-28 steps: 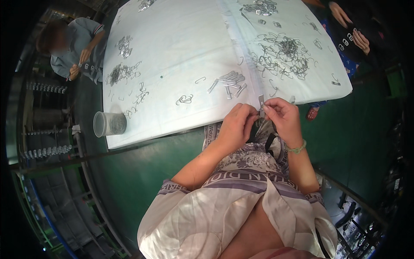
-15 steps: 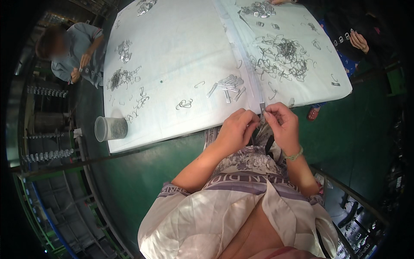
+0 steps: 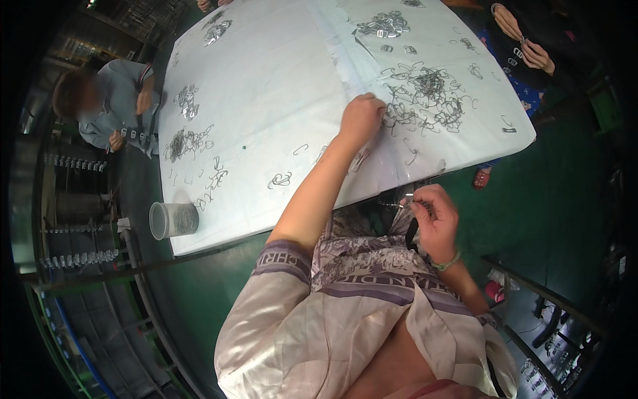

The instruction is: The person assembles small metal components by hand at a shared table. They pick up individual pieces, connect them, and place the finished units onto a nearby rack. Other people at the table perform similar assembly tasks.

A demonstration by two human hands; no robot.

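My left hand point(image 3: 363, 120) reaches out over the table with its fingers bent and pressed down at the near left edge of a loose pile of bent wire hooks point(image 3: 428, 93). Whatever lies between those fingertips is hidden. My right hand point(image 3: 435, 216) stays near my lap, just off the table's near edge, pinching a small shiny metal piece point(image 3: 409, 197) between thumb and forefinger. Partly covered by my left forearm, several flat metal strips point(image 3: 359, 159) lie on the white-covered table point(image 3: 266, 100).
A clear plastic tub point(image 3: 174, 221) stands at the table's near left corner. More hooks point(image 3: 186, 143) and a heap of metal buckles point(image 3: 384, 24) lie about. One person point(image 3: 109, 100) works at the left; another person's hands point(image 3: 535, 54) hold linked buckles at the right.
My left hand has left my right hand and moved forward to the hook pile. My right hand has come down slightly, still holding its metal piece. The view has shifted a little.
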